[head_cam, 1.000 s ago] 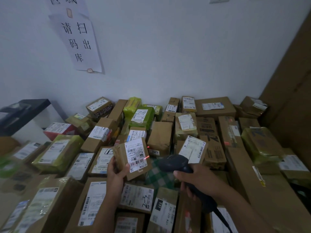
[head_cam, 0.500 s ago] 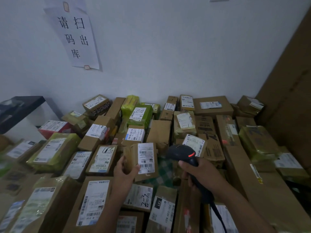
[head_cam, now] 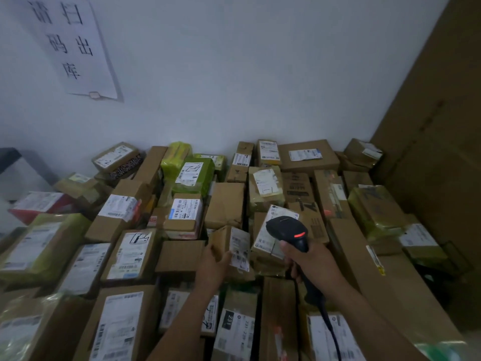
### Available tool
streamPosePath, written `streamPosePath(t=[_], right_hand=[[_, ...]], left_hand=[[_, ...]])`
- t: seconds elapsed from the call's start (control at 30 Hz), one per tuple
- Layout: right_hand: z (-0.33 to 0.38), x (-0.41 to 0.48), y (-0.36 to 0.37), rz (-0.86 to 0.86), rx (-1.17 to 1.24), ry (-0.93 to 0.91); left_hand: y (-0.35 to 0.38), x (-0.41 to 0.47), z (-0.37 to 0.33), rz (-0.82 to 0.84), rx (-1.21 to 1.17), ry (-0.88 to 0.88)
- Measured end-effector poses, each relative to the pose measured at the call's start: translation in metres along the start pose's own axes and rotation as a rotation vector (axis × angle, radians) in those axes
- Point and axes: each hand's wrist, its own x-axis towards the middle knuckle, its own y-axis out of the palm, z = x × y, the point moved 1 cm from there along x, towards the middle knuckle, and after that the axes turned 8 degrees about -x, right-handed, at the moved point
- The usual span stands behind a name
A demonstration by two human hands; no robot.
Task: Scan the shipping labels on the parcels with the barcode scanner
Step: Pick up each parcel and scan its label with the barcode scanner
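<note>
Barcode scanner point(head_cam: 286, 228): black, corded, red lamp lit; right hand point(head_cam: 315, 264) curled round its handle. Small cardboard parcel point(head_cam: 221, 239), just left: gripped by left hand point(head_cam: 212, 265), thumb beside its label point(head_cam: 240, 252), apparently held clear of the piled parcels point(head_cam: 130, 254).

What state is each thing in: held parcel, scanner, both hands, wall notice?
small parcel: stood on edge, label showing.
left hand: holds the small parcel, thumb on its front.
scanner: red light on, cable attached.
right hand: fingers wrapped round the scanner handle.
wall notice: stuck to the wall, tape at its bottom edge.
</note>
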Motion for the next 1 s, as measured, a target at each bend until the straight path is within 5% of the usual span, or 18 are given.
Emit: streamPosePath(t=[0.43,0.57,0.67,0.8,1.0], right_hand=[[-0.009,-0.003,-0.002,-0.082,-0.001,0.017],[-0.015,-0.004,-0.007,-0.219,0.053,0.081],[-0.017,-0.003,-0.009,-0.286,0.128,0.134],[-0.012,-0.006,-0.005,-0.216,0.287,0.190],[0.003,-0.019,-0.003,-0.080,0.348,0.157]], left_hand=[[0.011,0.000,0.016,0.098,0.354,0.177],[0.023,-0.027,-0.020,-0.076,0.158,0.353],[0.041,-0.045,-0.046,0.015,0.099,0.418],[0.057,-0.050,-0.062,0.202,0.062,0.286],[0.042,-0.061,-0.052,0.201,-0.249,0.101]])
